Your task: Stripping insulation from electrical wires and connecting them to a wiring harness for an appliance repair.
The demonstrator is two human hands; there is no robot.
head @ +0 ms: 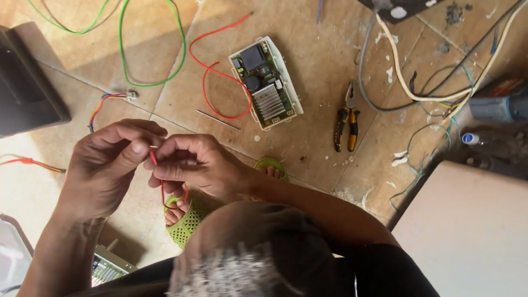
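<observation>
Head view: both hands meet over the tiled floor (308, 82). The left hand (107, 165) and the right hand (195, 165) are together, each pinched shut on 1 thin red wire (154, 159), which runs down between them and loops just above a foot in a green sandal (187, 220). To do this well, the fingertips should grip near the wire's end, holding it taut and steady, so the strands stay neat. Beyond lie a circuit board (267, 82) in a white case trailing a longer red lead (212, 71), a green wire (165, 55), and pliers (346, 118), well apart from the hands.
</observation>
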